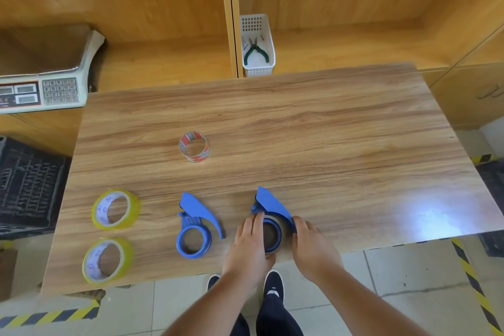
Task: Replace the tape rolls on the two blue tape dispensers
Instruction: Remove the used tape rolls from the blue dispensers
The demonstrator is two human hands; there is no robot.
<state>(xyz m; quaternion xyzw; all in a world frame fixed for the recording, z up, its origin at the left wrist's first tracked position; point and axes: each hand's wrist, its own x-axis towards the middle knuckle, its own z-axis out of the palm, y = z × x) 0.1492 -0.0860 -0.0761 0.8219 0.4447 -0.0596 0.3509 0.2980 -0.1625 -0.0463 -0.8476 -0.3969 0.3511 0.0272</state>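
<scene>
Head view, looking down on a wooden table. Near the near edge, 2 blue tape dispensers side by side, well apart. Left dispenser lying flat with an empty ring, nothing on it, untouched. Right dispenser flanked by both hands, its hub partly covered; a thin brownish band around the hub, perhaps a spent core or a nearly used roll, too blurred to tell which. Left hand curled against the left side of that hub, fingers touching the ring. Right hand pressed to the right side, fingertips at the blade arm's lower edge. Firm grip or mere touch: cannot tell, palms and thumbs hidden from above.

At the near left, 2 yellow tape rolls with white printed cores, print illegible: far roll and near roll, close together, not touching. Farther in, near the table's middle, a clear roll with red and white core standing alone.

Beyond the table, a white basket holding green-handled pliers on a wooden shelf. At far left, a weighing scale, cut off by the frame edge. Below it, a dark crate, partly hidden by the table. Dark shoes on tiled floor at the bottom.
</scene>
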